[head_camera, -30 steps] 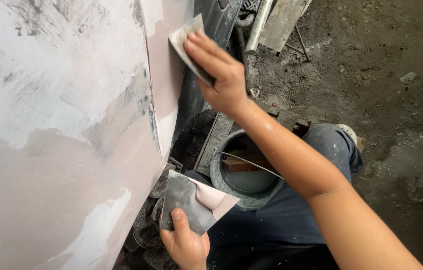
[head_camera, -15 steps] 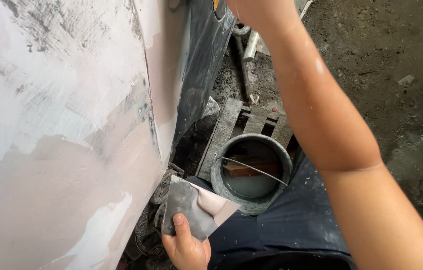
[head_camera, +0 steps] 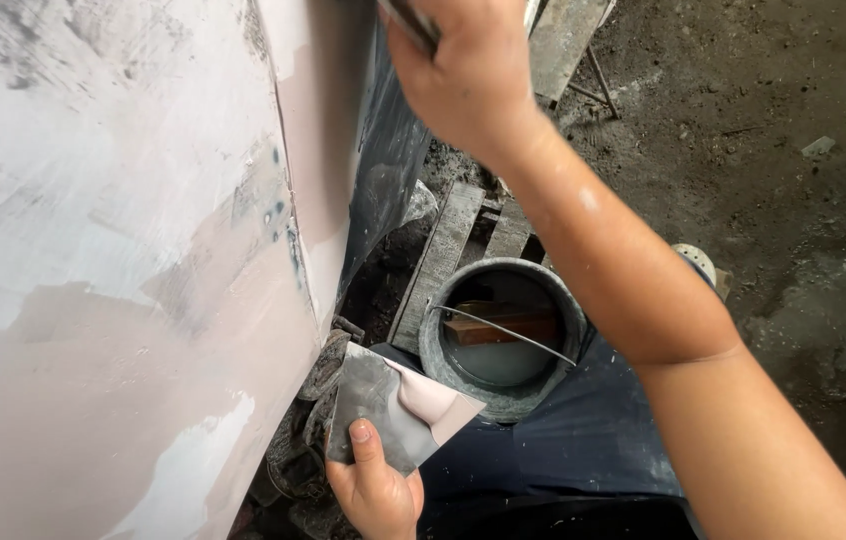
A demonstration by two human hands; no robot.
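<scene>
**Filler on the panel, blade up at the top edge**

Far left, the body panel (head_camera: 113,270) fills my view: patchy white and pinkish filler, grey scuffs, one sharp crease running down it with the pink coat along that edge. Low down, my left hand (head_camera: 375,492) is clamped on the metal mixing plate (head_camera: 393,405), thumb pressed flat on its grey face, a smear of pink filler (head_camera: 433,400) sitting at its right corner. The plate hangs just beside the panel's lower edge, above my dark trousers (head_camera: 563,450).

Next over, the grey bucket (head_camera: 503,340) stands on the ground between my knees, wire handle across its mouth, pale liquid and a brown block inside, wooden slats (head_camera: 443,260) just behind it.

Up top, my right hand (head_camera: 468,75) is closed around the spreader (head_camera: 408,18), only a sliver of blade showing at the frame's edge, by the panel's crease.

Compared with a second ago, my right hand has climbed higher along that edge and the blade is nearly out of sight; the left hasn't budged.

Count: one panel, one plate, one bucket, one spreader, two hands.
</scene>
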